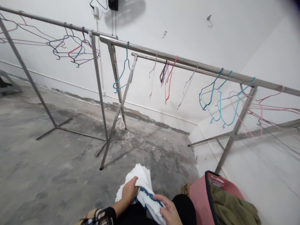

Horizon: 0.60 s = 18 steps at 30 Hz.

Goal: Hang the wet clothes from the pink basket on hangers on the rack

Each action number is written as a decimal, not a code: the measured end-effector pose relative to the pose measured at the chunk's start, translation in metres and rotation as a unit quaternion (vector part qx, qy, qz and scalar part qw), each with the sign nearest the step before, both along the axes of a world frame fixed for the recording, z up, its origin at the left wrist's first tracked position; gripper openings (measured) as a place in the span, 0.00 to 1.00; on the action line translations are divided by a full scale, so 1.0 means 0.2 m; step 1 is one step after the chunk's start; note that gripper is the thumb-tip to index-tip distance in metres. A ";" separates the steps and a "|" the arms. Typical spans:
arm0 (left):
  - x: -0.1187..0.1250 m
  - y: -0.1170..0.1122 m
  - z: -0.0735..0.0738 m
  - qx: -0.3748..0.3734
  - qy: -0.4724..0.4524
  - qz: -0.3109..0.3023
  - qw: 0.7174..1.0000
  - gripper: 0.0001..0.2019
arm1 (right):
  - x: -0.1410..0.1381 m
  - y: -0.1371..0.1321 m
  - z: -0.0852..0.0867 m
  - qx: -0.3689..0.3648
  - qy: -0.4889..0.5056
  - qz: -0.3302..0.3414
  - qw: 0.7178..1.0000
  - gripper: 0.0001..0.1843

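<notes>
Gripping a white cloth (140, 178) edged in blue, the person's left hand (129, 192) and right hand (167, 208) hold it low over their black trousers (185, 209). The left hand is closed around a bunched fold, and the right hand lies partly open, its fingers curled over the blue edge. A plaid sleeve (98, 217) with a black cuff shows on the left forearm.

Just right of the right hand, a pink plastic laundry basket (199, 203) with a dark rim tilts in view, holding an olive-green garment (234, 207). A piece of brown cardboard (186, 189) sits just beside it, its printing too small to read. A red-and-white label (217, 179) inside the basket rim is also unreadable.

Ahead, stainless-steel drying racks (187, 64) stand on a stained concrete floor (70, 162), their crossed legs spreading between the person and a white wall (164, 18). Blue, pink and grey wire hangers (213, 93) hang from the rails. A small plastic bottle (120, 122) stands at the foot of one rack. High on the wall are a black box (112, 4) and a metal hook (208, 20). Tiny marks beside the hook cannot be read.
</notes>
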<state>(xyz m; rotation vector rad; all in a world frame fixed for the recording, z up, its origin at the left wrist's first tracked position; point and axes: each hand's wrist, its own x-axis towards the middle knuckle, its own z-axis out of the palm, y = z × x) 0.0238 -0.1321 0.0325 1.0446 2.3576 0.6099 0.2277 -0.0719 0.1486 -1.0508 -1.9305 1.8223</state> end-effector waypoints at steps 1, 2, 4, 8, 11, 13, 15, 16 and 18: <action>0.00 0.00 0.00 -0.001 0.001 0.000 1.000 0.18 | 0.00 0.00 0.00 -0.006 -0.002 -0.002 1.000 0.24; 0.00 0.00 0.00 -0.002 0.001 0.000 1.000 0.18 | -0.01 0.01 0.01 -0.015 -0.005 -0.007 1.000 0.25; 0.00 0.01 0.00 -0.006 0.002 -0.003 1.000 0.18 | 0.00 0.01 0.02 -0.026 -0.013 -0.017 0.999 0.25; 0.01 0.02 0.01 -0.014 0.004 -0.015 1.000 0.18 | 0.02 0.01 0.05 -0.026 -0.028 -0.020 0.999 0.26; 0.02 0.03 0.00 -0.020 0.006 -0.017 1.000 0.19 | 0.03 0.02 0.05 -0.033 -0.031 -0.027 0.999 0.25; 0.02 0.04 0.00 -0.029 0.005 -0.015 0.999 0.21 | 0.02 0.03 0.04 -0.037 -0.022 -0.033 0.999 0.25; 0.02 0.05 -0.02 -0.036 0.003 -0.015 0.999 0.22 | 0.01 0.05 0.01 -0.036 -0.015 -0.034 0.999 0.24; 0.02 0.05 -0.02 -0.038 0.001 -0.017 0.999 0.23 | 0.00 0.06 0.00 -0.036 -0.015 -0.032 0.999 0.24; 0.03 0.06 -0.03 -0.042 -0.001 -0.025 0.999 0.23 | -0.03 0.08 -0.01 -0.047 -0.017 -0.025 0.998 0.24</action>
